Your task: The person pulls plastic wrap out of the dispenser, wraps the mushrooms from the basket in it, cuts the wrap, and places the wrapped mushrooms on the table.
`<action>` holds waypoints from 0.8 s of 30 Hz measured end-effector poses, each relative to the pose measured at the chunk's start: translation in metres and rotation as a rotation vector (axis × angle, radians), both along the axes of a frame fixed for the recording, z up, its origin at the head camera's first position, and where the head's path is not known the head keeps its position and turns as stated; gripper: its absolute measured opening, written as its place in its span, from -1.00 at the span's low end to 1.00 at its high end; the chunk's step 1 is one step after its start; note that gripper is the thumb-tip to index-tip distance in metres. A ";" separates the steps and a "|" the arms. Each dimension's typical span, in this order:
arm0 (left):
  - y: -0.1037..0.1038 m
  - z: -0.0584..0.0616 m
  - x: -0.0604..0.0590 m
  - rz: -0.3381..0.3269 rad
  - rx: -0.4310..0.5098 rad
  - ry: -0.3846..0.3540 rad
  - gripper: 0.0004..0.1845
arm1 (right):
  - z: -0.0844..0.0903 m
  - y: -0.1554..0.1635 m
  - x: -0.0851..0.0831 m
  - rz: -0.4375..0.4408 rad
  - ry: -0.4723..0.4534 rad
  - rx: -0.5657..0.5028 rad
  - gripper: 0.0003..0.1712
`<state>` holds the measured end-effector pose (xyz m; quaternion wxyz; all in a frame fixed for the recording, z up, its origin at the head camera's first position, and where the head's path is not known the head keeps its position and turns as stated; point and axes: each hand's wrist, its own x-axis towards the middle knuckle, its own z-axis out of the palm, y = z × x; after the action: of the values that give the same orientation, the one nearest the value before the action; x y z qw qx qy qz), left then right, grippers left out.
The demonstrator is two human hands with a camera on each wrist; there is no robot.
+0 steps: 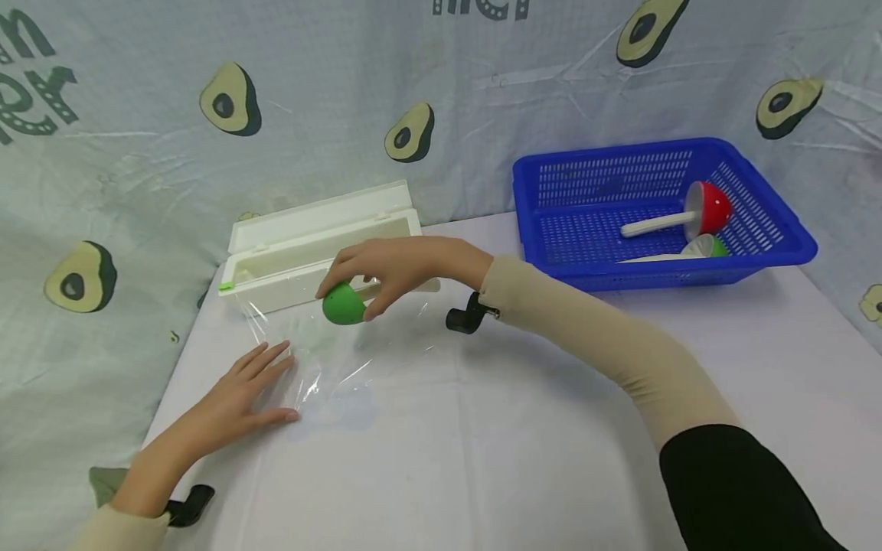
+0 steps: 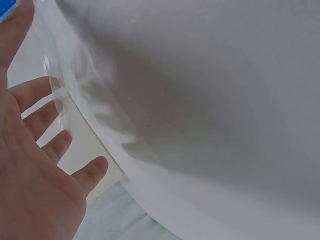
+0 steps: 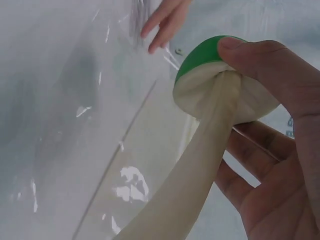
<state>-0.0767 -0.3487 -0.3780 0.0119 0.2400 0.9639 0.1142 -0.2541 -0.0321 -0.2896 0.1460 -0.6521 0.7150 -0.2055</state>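
Note:
My right hand (image 1: 396,268) grips a toy mushroom (image 3: 212,100) by its green cap, thumb on one side and fingers on the other. Its long pale stem shows plainly in the right wrist view. The mushroom is over a sheet of clear plastic film (image 1: 344,360), which stretches from the white box (image 1: 289,291) onto the table. At the film's left side is my left hand (image 1: 241,394), its fingers spread. In the left wrist view those fingers (image 2: 37,92) overlap the film's edge; how firmly they touch it I cannot tell.
The white box's lid (image 1: 324,214) stands raised at the back. On the right sits a blue basket (image 1: 661,272) with a red-capped toy mushroom (image 1: 713,210) and another green-capped one (image 1: 704,246). A cloth with avocado prints (image 1: 331,69) hangs behind the white table (image 1: 551,428).

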 end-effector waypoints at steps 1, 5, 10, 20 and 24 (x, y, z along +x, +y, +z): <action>0.000 0.001 0.000 0.007 0.005 -0.015 -0.13 | -0.003 -0.008 0.001 0.006 -0.006 0.013 -0.28; -0.002 0.004 0.001 0.028 0.026 -0.061 -0.16 | -0.016 -0.033 0.002 0.008 -0.044 0.064 -0.26; -0.004 0.002 0.001 0.018 0.052 -0.057 -0.18 | -0.038 -0.053 0.000 0.008 -0.124 0.114 -0.26; -0.005 -0.005 0.001 -0.027 0.023 -0.058 -0.12 | -0.068 -0.063 -0.005 -0.002 -0.207 0.234 -0.23; -0.005 -0.008 0.002 -0.036 0.026 -0.043 -0.12 | -0.068 -0.061 -0.007 -0.009 -0.212 0.224 -0.23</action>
<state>-0.0749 -0.3539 -0.3858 0.0315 0.2550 0.9574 0.1317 -0.2610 -0.0934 -0.3580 0.2915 -0.6030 0.7171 -0.1928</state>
